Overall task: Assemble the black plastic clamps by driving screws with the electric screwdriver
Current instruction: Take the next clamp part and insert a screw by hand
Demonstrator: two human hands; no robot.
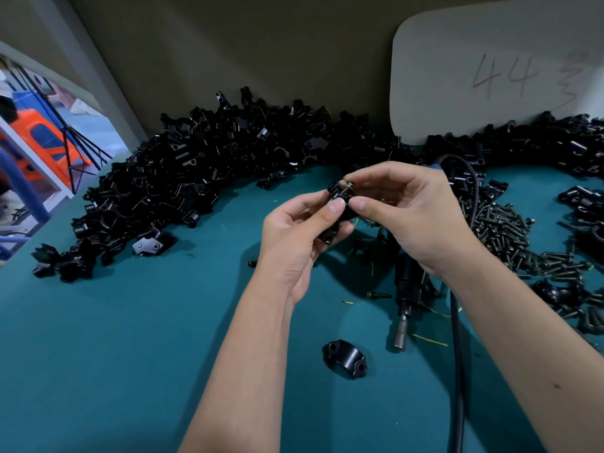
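Little of the job looks done: a great heap of loose clamp parts still curves along the back of the teal table, a pile of screws waits at the right, and the electric screwdriver lies idle on the table under the person's wrists. The left hand grips a black clamp above mid-table, fingers curled round it, while the right hand pinches a screw at the clamp's top. A single clamp half lies nearer, untouched.
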